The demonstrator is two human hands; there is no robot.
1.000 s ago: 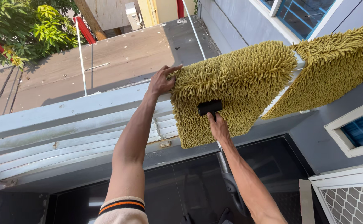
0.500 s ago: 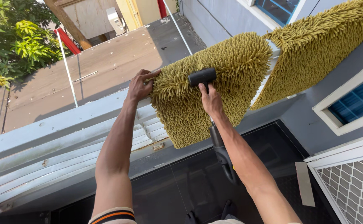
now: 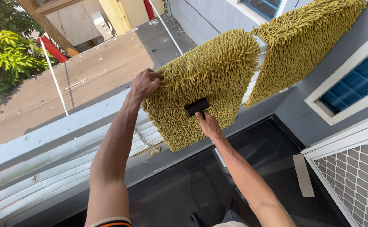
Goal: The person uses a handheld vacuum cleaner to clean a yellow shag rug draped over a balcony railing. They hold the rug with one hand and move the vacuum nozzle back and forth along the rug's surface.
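**Kid:** Up on the railing (image 3: 45, 138), what is that fuzzy thing?

**Me:** That is a green shaggy mat (image 3: 205, 84). It hangs over the white rail, folded across the top. Another mat (image 3: 306, 46) just like it hangs right beside it.

**Kid:** What are your hands doing?

**Me:** My left hand (image 3: 145, 83) is closed on the top left corner of the mat. The fingers are squeezed into the fuzz. My right hand (image 3: 208, 124) is wrapped shut around a small black brush (image 3: 197, 106). The brush head is pressed against the front of the mat, about in the middle.

**Kid:** Is the mat heavy?

**Me:** I think it is a bit heavy, since it is thick. It is soft and floppy too, so it bends over the rail and would swing if I let go.

**Kid:** Where is a good spot to hold it?

**Me:** Near the top edge, by the rail, I think. The long fuzz gives my fingers lots to grab, so it should not slip.

**Kid:** What is way down there?

**Me:** Dark floor tiles (image 3: 184, 185) below, and a flat roof (image 3: 104, 63) past the rail.
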